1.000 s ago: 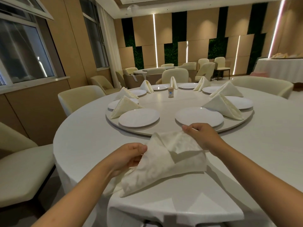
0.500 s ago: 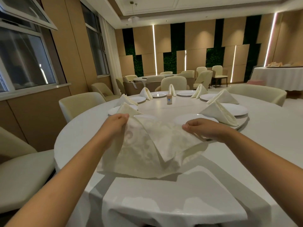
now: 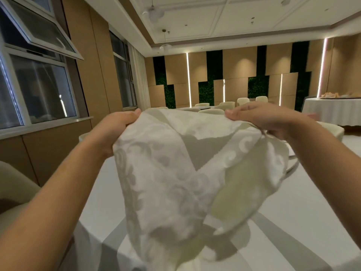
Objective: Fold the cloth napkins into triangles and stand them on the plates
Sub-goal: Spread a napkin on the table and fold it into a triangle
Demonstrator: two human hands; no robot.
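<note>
Napkin [image 3: 175,173]: raised above the desk [image 3: 293,231], hanging slack | left hand [image 3: 117,130]: grips napkin's upper left edge | right hand [image 3: 261,118]: grips napkin's upper right edge

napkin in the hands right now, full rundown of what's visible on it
The napkin is off-white cloth with a woven scroll pattern, looking like damask. It is held up in the air above the white tablecloth, loose and rumpled, not yet a clean triangle; one layer overlaps another in a diagonal flap near the top. The left hand grips its upper left edge, the right hand its upper right. The lower part hangs free and casts a shadow on the table.
</note>
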